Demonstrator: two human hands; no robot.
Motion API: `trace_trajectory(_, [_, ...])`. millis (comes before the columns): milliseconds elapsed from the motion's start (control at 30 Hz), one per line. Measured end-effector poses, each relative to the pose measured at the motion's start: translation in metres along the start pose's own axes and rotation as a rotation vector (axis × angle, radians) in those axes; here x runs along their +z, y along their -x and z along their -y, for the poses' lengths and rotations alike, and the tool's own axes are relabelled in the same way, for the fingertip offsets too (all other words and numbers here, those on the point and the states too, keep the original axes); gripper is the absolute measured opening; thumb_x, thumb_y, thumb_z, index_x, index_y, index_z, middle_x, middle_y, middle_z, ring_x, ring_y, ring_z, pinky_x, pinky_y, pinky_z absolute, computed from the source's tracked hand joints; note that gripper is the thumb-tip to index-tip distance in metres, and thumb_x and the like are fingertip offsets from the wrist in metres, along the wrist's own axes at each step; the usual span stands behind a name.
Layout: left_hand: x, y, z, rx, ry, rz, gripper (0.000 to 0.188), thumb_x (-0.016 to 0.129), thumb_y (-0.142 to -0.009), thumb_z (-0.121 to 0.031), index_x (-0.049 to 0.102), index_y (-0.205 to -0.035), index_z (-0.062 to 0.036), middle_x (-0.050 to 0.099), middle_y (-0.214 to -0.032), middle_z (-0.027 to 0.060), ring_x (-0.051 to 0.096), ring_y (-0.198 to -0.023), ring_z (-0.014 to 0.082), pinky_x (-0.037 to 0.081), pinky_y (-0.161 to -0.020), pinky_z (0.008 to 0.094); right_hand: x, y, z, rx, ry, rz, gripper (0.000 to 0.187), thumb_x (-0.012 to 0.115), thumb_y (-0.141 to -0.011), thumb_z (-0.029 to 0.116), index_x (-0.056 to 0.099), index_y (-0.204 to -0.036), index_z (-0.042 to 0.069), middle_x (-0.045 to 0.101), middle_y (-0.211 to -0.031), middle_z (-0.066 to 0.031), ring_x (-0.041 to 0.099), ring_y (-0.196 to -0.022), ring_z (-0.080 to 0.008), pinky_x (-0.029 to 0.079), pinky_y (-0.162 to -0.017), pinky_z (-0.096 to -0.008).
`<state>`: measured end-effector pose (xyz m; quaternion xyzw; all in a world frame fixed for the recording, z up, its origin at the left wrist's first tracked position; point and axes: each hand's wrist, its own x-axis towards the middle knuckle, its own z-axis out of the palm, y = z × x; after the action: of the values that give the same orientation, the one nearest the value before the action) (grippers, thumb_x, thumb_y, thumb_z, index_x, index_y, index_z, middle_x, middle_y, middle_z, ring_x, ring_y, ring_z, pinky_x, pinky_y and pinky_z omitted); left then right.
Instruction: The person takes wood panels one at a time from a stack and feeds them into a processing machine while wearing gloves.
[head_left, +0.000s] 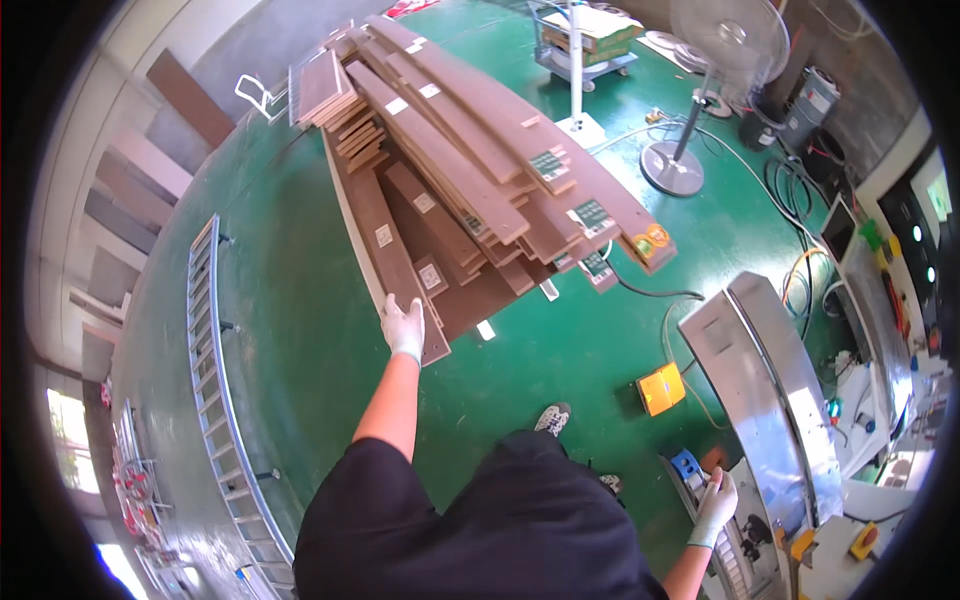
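My left hand [403, 328], in a pale glove, is at the near end of a long brown board [384, 236] on the left side of a stack. Its fingers and thumb straddle the board's edge, closed on it. On the right, my gloved right hand [715, 508] is above the metal bed of a machine [742, 562], beside a blue part [686, 464]. Its fingers are loosely bent and apart, with nothing visible in them. More brown boards [470, 160] lie piled beyond my left hand, some with white labels.
An aluminium ladder [225, 430] lies at left. A yellow box [661, 389] is on the green floor near a curved metal cover [765, 370]. Farther back stand a pedestal fan [672, 166] and a loaded cart [585, 55]. Hoses and cables [790, 190] trail at right.
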<state>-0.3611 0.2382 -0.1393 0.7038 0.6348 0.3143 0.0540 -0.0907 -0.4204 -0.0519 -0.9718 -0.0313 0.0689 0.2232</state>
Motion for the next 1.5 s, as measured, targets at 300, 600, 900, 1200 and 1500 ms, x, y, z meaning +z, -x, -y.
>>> trace_trajectory(300, [0.042,-0.048,0.048,-0.464,0.389,0.337,0.080,0.091,-0.077,-0.035,0.057,-0.132,0.0109,0.069,-0.130,0.0294,0.070,-0.117,0.0416,0.055,-0.102,0.0432,0.037,-0.015,0.057,-0.066,-0.053,0.001,0.055,0.049,-0.111,0.044,0.075,-0.092,-0.001,0.074,-0.081,-0.0137,0.069,-0.075,-0.0260,0.053,-0.072,-0.0384])
trace_trajectory(600, [-0.051,0.048,0.072,-0.517,0.790,0.494,0.061,0.086,-0.086,-0.032,0.059,-0.129,0.0001,0.074,-0.117,0.0124,0.072,-0.102,0.0275,0.059,-0.084,0.0409,0.052,-0.025,0.086,-0.178,-0.090,0.079,0.056,0.047,-0.111,0.048,0.076,-0.106,0.000,0.075,-0.084,-0.0145,0.074,-0.080,-0.0287,0.056,-0.075,-0.0394])
trace_trajectory(900, [-0.136,0.119,-0.002,-0.997,1.455,1.110,0.030,0.074,-0.100,-0.032,0.066,-0.123,-0.0160,0.071,-0.109,-0.0011,0.070,-0.095,0.0183,0.053,-0.066,0.0346,0.053,-0.032,0.071,-0.137,-0.498,0.331,0.047,0.057,-0.109,0.044,0.073,-0.118,0.001,0.076,-0.099,-0.0096,0.072,-0.093,-0.0206,0.055,-0.085,-0.0344])
trace_trajectory(1200, [-0.186,0.247,-0.166,-0.721,1.618,1.506,0.048,0.074,-0.100,-0.033,0.058,-0.139,-0.0111,0.068,-0.125,0.0042,0.067,-0.107,0.0196,0.056,-0.090,0.0357,0.021,0.072,0.218,-0.330,-1.132,0.928,0.060,0.071,-0.102,0.038,0.057,-0.143,-0.003,0.069,-0.130,-0.0113,0.061,-0.124,-0.0193,0.049,-0.107,-0.0343])
trace_trajectory(1500, [-0.198,0.318,-0.184,-0.712,1.102,2.127,0.054,0.073,-0.100,-0.041,0.055,-0.143,-0.0144,0.066,-0.132,0.0029,0.064,-0.114,0.0192,0.053,-0.095,0.0382,-0.005,0.122,0.072,0.138,-1.410,0.771,0.055,0.070,-0.090,0.024,0.059,-0.138,-0.003,0.069,-0.125,-0.0093,0.065,-0.111,-0.0168,0.054,-0.093,-0.0355])
